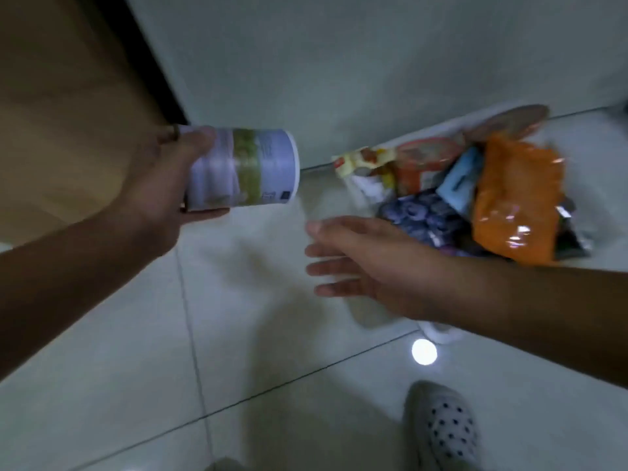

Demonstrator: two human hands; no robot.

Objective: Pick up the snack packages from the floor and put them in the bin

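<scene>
My left hand (163, 195) grips a white cylindrical snack can (248, 168) with a green and purple label, held on its side above the floor at the left. My right hand (360, 260) is open with straight fingers, stretched out to the left in front of the bin. The clear bin (441, 331) stands against the wall at the right and holds several snack packages: an orange bag (516, 195), a blue-purple bag (421, 212), a light blue packet (458, 185) and a red-orange packet (421, 164). My right forearm hides the bin's near side.
Pale glossy floor tiles (238, 334) with dark grout lines fill the foreground, with a bright light reflection (424, 351). A white spotted shoe (445, 430) stands at the bottom right. A brown wooden panel with a dark edge (68, 96) rises at the left beside the pale wall (339, 62).
</scene>
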